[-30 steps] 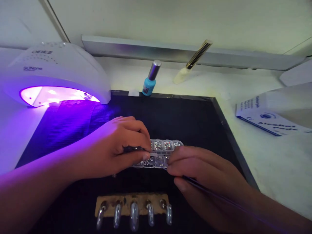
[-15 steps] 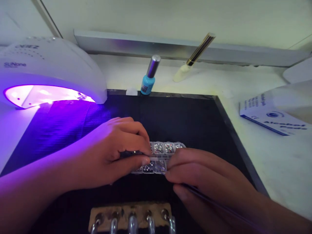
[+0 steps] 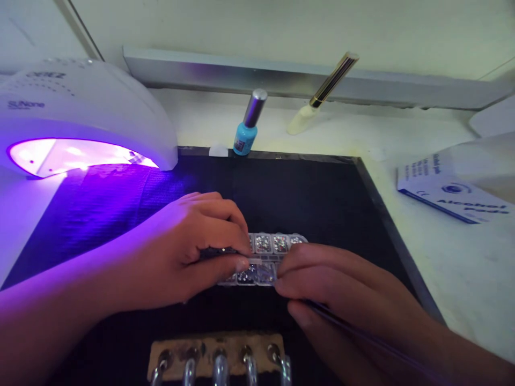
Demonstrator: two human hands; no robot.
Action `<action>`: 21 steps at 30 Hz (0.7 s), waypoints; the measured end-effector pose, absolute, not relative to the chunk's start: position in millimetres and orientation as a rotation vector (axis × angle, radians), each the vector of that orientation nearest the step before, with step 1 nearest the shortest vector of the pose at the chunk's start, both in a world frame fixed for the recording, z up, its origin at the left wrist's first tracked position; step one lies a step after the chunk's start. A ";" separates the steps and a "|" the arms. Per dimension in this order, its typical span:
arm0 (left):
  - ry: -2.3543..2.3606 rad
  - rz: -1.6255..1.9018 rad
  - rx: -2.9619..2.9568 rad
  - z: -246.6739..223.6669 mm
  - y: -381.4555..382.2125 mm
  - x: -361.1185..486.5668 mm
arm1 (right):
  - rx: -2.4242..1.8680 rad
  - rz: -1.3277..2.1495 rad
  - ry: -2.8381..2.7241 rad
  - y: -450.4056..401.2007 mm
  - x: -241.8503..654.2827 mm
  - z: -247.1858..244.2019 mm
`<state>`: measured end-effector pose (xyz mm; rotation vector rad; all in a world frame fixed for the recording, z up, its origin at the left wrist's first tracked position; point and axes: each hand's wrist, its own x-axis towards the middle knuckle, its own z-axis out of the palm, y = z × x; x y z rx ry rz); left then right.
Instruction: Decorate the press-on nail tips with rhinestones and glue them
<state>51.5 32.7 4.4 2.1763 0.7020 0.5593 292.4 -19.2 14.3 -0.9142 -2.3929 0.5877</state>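
Note:
A clear compartment case of rhinestones (image 3: 263, 245) lies on the black mat, with small sparkling stones in several cells. My left hand (image 3: 209, 236) is closed over its left part, thumb and index finger gripping at its middle strip. In my right hand (image 3: 333, 279) is a thin dark stick (image 3: 362, 335), held like a pen. Those right fingertips rest at the case's right part, and the stick's working tip is hidden or too small to make out. Nearer to me stands a tan block (image 3: 217, 346) with several shiny, clear curved pieces on it.
A white nail lamp (image 3: 100, 102) glows purple at the left. Behind the black mat (image 3: 306, 198) stand a blue nail polish bottle (image 3: 245, 136) and a pale bottle with a gold-striped cap (image 3: 303, 118). An alcohol pads box (image 3: 454, 187) lies at the right.

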 end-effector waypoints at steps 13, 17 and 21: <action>0.711 0.553 2.168 4.4 32.4 52.2 | -0.723 0.625 -2.368 -12.1 290.6 7.2; 0.710 0.566 2.163 3.8 32.0 52.2 | -0.707 0.648 -2.375 -10.0 290.9 4.2; 0.707 0.574 2.161 4.0 31.3 51.7 | -0.691 0.634 -2.372 -10.0 291.8 4.5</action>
